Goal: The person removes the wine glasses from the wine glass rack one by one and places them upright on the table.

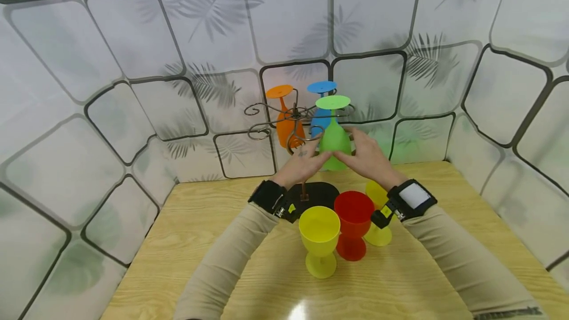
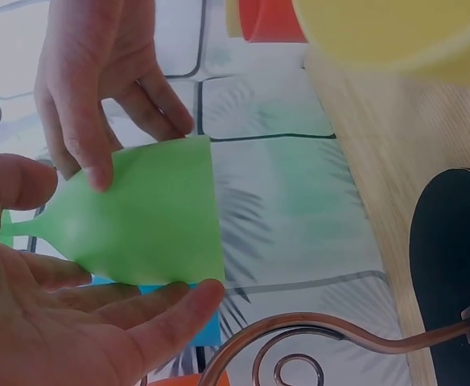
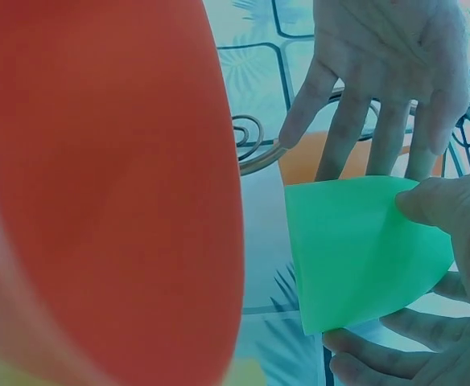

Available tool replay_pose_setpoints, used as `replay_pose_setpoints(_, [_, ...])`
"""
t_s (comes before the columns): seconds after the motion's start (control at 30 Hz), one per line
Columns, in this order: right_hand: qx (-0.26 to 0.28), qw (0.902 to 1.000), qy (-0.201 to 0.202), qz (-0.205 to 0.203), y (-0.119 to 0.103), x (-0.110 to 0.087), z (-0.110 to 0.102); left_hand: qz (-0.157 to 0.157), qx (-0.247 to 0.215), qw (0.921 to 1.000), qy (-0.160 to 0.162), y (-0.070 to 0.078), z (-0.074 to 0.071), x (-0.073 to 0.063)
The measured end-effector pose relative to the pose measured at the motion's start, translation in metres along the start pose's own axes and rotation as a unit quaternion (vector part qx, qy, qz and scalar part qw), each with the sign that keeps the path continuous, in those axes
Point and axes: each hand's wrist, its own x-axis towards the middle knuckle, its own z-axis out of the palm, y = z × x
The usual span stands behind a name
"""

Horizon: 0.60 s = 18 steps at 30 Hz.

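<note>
A green goblet [image 1: 335, 137] is upside down on a metal scroll rack [image 1: 295, 112], base uppermost. My right hand [image 1: 371, 157] grips its bowl, thumb on one side and fingers on the other, as the right wrist view shows. My left hand [image 1: 304, 162] touches the opposite side of the bowl with nearly straight fingers [image 2: 166, 322]; its thumb stands apart from the bowl. Beside the green one, an orange goblet [image 1: 289, 125] and a blue goblet [image 1: 321, 117] also hang inverted; the blue one is partly hidden.
On the wooden table [image 1: 186, 241], a yellow goblet [image 1: 320, 233] and a red goblet [image 1: 353, 216] stand upright below my hands. Another yellow goblet [image 1: 378, 236] is partly hidden by my right wrist. The rack's black base [image 1: 317, 194] lies behind them. Patterned wall panels [image 1: 213, 63] enclose the table.
</note>
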Motion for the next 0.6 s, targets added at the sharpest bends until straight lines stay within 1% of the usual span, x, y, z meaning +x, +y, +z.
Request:
replay_pose_setpoints(0.1, [-0.004,1.0,0.0,0.002,-0.0003,0.0008,-0.0007,-0.008,0.001,1.0,-0.003,-0.0013,0.0009,0.0007])
replay_pose_setpoints(0.13, [-0.004,1.0,0.0,0.003,-0.0004,0.0011,-0.0006,-0.005,0.003,1.0,-0.002,-0.0016,0.0013,0.0014])
replay_pose_setpoints(0.27, [-0.004,1.0,-0.003,0.008,-0.001,0.0012,-0.0013,0.036,-0.001,0.9994,0.0,-0.002,0.0024,0.0063])
replay_pose_setpoints(0.37, [-0.005,0.9999,-0.004,0.01,-0.0012,0.0013,-0.0023,0.058,-0.008,0.9983,-0.004,-0.0018,0.0019,0.0091])
replay_pose_setpoints(0.47, [-0.007,0.9999,-0.002,0.01,-0.0013,0.0018,-0.0026,0.059,-0.013,0.9982,-0.007,-0.0011,0.0003,0.0098])
replay_pose_setpoints(0.6, [-0.012,0.9998,0.001,0.013,-0.0009,0.0026,-0.0017,0.048,-0.023,0.9985,-0.012,-0.0007,-0.0011,0.01])
